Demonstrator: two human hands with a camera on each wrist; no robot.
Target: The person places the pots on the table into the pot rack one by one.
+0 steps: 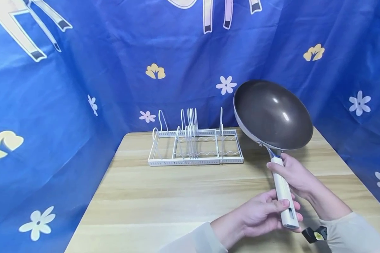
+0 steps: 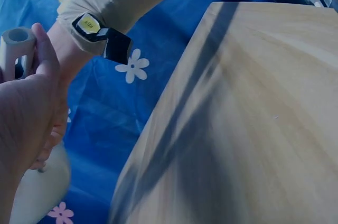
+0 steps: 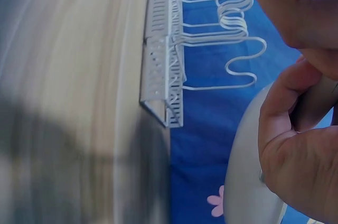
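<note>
A deep wok with a dark inside and pale outside is held up at the right, tilted with its inside facing me. My right hand grips its white handle close to the pan, thumb across the top. Near the handle's far end, my left hand holds it with the thumb on top and fingers underneath. In the left wrist view the handle's hollow end shows beside the left thumb. The right wrist view catches the pale outer side of the wok next to my right hand.
A white wire rack with upright loop dividers stands at the back of the wooden table, left of the wok. Blue patterned cloth hangs behind and on both sides. A black wrist device sits at the right cuff.
</note>
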